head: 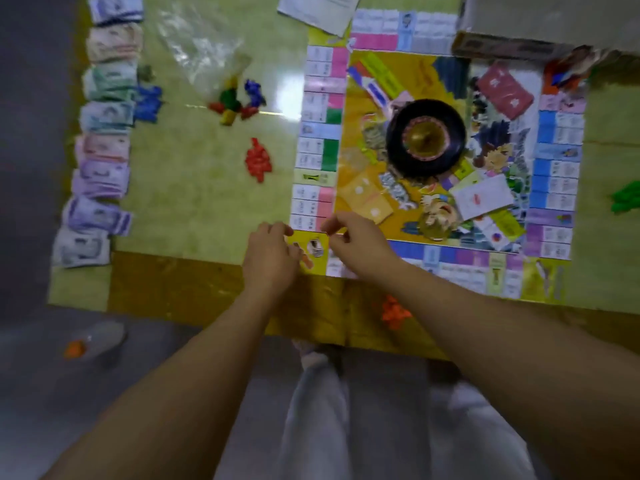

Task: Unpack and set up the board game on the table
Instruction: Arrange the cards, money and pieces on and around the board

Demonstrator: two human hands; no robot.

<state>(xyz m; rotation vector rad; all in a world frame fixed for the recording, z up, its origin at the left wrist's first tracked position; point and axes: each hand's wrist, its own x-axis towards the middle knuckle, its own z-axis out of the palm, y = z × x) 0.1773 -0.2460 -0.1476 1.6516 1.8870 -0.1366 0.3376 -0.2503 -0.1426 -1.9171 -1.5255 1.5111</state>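
Observation:
The game board lies open on the table, with a black spinner wheel in its middle and card decks around it. Both my hands hover over the board's near left corner. My left hand has its fingers curled, and a small orange piece shows at its thumb tip. My right hand is curled too, thumb against fingertips, with nothing visible between them. The frame is blurred.
Stacks of paper money run down the table's left edge. A clear bag with coloured pieces, blue pieces, red pieces, orange pieces and green pieces lie around. The box and a paper sheet sit far. A bottle lies on the floor.

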